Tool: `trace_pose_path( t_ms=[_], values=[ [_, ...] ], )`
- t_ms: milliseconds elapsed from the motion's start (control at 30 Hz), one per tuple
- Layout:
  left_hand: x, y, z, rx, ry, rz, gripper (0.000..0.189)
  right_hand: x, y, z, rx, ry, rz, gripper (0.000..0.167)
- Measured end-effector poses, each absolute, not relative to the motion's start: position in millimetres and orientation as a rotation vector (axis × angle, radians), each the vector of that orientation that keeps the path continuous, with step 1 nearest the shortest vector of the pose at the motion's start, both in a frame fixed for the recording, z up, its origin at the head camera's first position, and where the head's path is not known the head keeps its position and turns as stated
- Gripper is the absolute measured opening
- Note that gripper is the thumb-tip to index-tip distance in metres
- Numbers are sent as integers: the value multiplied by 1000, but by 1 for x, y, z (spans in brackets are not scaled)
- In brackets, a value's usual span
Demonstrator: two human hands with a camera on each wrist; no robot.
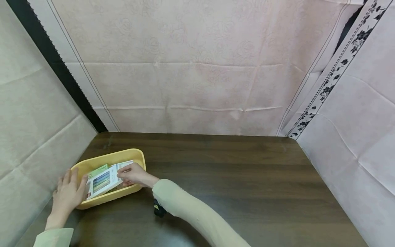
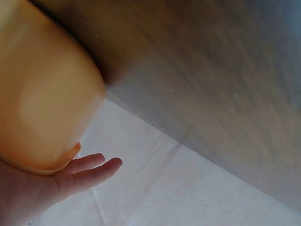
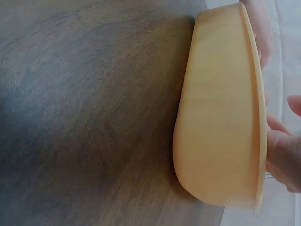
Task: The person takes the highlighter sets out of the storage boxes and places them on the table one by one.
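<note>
A yellow plastic basin (image 1: 112, 197) sits at the left of the table with flat printed items inside. One is a white card with a landscape picture (image 1: 101, 181), slanting across the basin; a green-edged item (image 1: 98, 170) shows behind it. My right hand (image 1: 134, 174) reaches over the near rim and pinches the card's right edge; its fingertips are partly hidden. At the basin's left end, my left hand (image 1: 68, 192) rests on the rim with fairly straight, spread fingers. In the left wrist view, fingers (image 2: 91, 178) extend past the rim.
The brown wooden table (image 1: 234, 178) stretches right of the basin. Pale patterned cloth (image 1: 191, 85) hangs behind it, and more cloth covers the left and right sides. A black band (image 1: 61, 72) runs along the left corner. A black wrist device (image 1: 159, 208) is on my right wrist.
</note>
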State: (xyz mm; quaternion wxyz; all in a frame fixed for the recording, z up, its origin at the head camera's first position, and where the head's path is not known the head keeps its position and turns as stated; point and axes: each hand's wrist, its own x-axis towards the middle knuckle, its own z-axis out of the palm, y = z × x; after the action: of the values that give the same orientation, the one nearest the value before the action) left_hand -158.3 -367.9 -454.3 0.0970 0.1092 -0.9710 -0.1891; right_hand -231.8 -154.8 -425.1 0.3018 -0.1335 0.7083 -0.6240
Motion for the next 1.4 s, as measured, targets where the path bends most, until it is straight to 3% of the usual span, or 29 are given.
trace_pose_path(
  t_ms=[767,1400],
  values=[
    [-158,-371,-457,298,-2857,-558,64,-228,-154,-422,-166,1968,-1820,13],
    [-158,-371,-457,303,-2868,-567,64,-235,-148,-424,-45,1821,-1940,22]
  ],
)
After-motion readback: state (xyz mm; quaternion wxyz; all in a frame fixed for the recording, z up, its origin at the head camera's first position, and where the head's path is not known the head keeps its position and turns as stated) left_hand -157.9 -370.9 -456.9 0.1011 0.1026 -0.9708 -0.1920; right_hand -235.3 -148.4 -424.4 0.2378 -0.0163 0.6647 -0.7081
